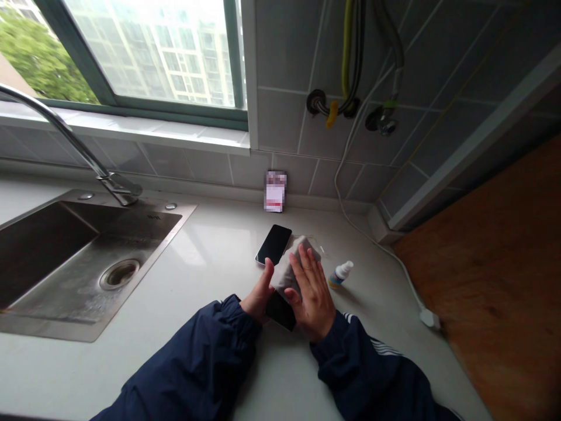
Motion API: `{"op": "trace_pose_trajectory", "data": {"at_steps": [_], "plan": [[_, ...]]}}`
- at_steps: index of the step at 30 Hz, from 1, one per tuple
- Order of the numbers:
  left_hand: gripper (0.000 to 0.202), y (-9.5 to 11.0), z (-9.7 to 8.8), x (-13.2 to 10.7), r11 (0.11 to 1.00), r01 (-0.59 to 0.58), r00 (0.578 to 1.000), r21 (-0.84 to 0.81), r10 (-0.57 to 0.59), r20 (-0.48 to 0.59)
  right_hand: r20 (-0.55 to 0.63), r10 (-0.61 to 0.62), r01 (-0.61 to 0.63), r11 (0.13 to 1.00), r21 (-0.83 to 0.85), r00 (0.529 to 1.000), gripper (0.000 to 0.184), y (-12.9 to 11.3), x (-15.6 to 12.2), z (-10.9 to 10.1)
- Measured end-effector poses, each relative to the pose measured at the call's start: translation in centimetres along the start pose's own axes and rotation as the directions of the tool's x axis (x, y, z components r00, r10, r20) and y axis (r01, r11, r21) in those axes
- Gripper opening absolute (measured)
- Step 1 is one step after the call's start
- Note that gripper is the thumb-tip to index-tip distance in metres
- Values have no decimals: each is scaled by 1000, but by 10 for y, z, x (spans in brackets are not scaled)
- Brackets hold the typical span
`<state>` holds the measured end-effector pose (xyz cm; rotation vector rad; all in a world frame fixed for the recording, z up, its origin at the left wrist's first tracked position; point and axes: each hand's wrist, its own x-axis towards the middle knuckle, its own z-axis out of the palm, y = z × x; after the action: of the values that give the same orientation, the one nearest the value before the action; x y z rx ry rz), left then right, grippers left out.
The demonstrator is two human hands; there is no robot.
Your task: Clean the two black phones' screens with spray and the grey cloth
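Note:
My right hand (312, 295) lies flat with its fingers spread on a crumpled grey cloth (286, 275), pressing it down. My left hand (258, 298) grips the left side of a dark phone (279, 311), which pokes out below the cloth. Its thumb stands up against the cloth's edge. A black smartphone (273, 245) lies screen up on the counter, just beyond the cloth and touching it. A small white spray bottle (340, 275) lies on its side to the right of my right hand.
A steel sink (87, 263) with a tall curved faucet (74, 134) sits to the left on the pale counter (210, 275). A blurred-label box (275, 192) stands against the tiled wall. A white cable (377, 240) runs to a plug, beside a wooden board (491, 275).

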<state>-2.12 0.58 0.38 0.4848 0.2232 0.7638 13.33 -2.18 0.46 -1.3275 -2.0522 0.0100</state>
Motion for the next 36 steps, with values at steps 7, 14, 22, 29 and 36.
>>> {"op": "trace_pose_trajectory", "data": {"at_steps": [7, 14, 22, 29, 36], "plan": [[88, 5, 11, -3, 1000, -7, 999, 18, 7, 42, 10, 89, -89, 995, 41, 996, 73, 8, 0, 2], [89, 14, 16, -2, 991, 37, 989, -125, -54, -135, 38, 72, -75, 994, 77, 997, 72, 15, 0, 4], [80, 26, 26, -3, 961, -101, 984, -257, 58, -169, 75, -23, 16, 996, 89, 997, 71, 15, -2, 7], [92, 27, 21, -4, 946, -110, 984, -306, 61, -165, 116, -133, 119, 985, 122, 984, 74, 6, -4, 1], [102, 31, 15, -5, 933, -85, 988, -350, 34, -148, 169, -201, 172, 969, 176, 965, 81, 1, -2, -6]]}}
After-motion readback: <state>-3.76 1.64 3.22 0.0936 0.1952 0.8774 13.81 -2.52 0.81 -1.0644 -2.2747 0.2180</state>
